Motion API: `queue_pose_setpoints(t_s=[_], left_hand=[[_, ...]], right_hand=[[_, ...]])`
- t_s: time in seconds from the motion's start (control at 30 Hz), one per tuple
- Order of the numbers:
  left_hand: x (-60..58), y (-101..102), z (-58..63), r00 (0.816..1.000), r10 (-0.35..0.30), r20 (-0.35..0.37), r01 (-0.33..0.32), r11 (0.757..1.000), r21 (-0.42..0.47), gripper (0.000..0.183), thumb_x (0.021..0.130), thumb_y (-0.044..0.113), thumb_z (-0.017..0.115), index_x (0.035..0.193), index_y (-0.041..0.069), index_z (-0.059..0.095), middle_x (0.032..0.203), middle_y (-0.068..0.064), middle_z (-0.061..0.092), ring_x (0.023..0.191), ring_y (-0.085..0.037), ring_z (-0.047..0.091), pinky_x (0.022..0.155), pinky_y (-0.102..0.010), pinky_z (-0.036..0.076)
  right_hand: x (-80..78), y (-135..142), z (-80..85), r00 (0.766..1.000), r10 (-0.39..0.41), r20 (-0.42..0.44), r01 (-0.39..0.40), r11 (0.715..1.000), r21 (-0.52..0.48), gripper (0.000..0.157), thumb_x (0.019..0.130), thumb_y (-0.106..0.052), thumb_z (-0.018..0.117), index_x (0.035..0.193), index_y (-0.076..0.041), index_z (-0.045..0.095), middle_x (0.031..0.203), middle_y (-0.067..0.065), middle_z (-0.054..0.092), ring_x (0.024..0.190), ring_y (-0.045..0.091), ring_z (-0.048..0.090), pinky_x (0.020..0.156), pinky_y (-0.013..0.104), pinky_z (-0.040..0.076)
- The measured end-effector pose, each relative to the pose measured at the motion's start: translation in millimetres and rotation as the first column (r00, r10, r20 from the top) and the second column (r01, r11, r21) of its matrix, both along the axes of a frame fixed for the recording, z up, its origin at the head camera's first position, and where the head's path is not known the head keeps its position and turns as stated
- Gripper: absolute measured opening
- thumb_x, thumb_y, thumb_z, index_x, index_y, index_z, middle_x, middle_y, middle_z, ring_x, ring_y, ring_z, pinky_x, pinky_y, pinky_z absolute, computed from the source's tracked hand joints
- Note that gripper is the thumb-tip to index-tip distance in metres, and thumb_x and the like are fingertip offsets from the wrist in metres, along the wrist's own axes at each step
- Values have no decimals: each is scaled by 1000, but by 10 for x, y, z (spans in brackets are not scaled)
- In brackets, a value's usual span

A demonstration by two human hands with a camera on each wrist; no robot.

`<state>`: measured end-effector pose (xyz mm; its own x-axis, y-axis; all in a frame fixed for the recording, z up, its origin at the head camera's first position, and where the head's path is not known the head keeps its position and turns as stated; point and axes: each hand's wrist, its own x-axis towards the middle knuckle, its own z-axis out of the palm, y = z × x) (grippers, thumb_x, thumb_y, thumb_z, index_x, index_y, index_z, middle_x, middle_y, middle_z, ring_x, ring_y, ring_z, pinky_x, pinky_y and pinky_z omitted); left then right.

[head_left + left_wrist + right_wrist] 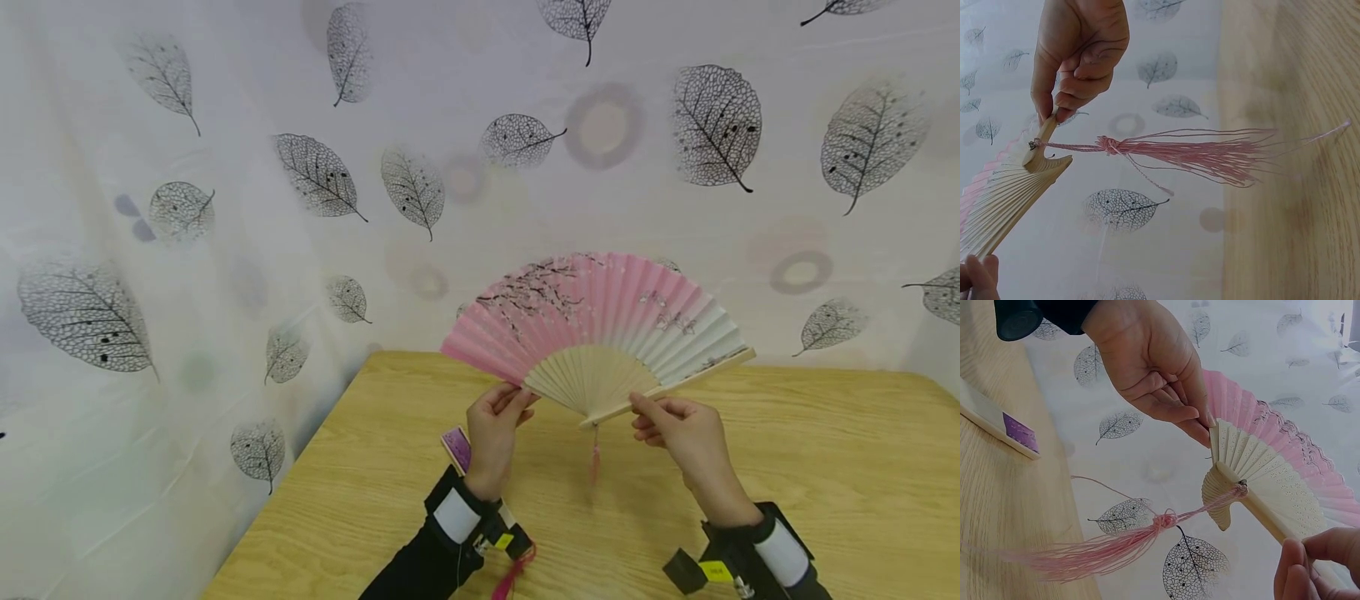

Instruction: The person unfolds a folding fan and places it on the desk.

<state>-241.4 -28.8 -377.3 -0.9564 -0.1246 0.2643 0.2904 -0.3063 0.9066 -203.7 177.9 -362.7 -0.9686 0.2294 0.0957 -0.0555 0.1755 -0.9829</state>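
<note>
Nearest me, bottom centre of the head frame, a dark pink tassel [513, 577] by the left sleeve [420, 554]; a purple-ended strip [459, 448] on the tabletop [360, 458], partly behind the left hand [493, 437]; left fingers pinch the pink edge of the spread fan [592, 308]; right hand [686, 433] pinches the opposite guard stick [705, 372]; fan is held up right of frame centre, just above and between the fingers, broad spread running left to right, that guard sloping up to the right; its pivot [1242, 487] sits between the hands, right fingers nearer; leaf-print curtain [225, 50] at the back; wrist views give knot and strands of the pale pink tassel [1179, 156], tiny in the head view; only the head view gets the whole fan arc.
</note>
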Motion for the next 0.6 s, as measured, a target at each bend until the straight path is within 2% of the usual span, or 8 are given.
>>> queue_pose_setpoints(t_s=[0.27, 0.6], left_hand=[[-5, 5, 1, 1000, 15, 10, -15, 999, 37, 28, 79, 8, 63, 96, -13, 57, 84, -9, 68, 80, -19, 64, 63, -19, 53], [5, 5, 16, 1000, 21, 9, -22, 999, 40, 28, 79, 8, 63, 97, -12, 57, 84, -9, 68, 80, -19, 64, 63, -20, 53]], right_hand=[[-9, -5, -7, 1000, 10, -5, -11, 999, -43, 34, 79, -38, 62, 73, -5, 66, 58, -11, 62, 57, 12, 60, 55, 23, 54], [-12, -5, -3, 1000, 22, 0, -22, 997, -76, 30, 79, -38, 62, 72, -9, 66, 58, -11, 61, 57, 11, 60, 55, 22, 53]])
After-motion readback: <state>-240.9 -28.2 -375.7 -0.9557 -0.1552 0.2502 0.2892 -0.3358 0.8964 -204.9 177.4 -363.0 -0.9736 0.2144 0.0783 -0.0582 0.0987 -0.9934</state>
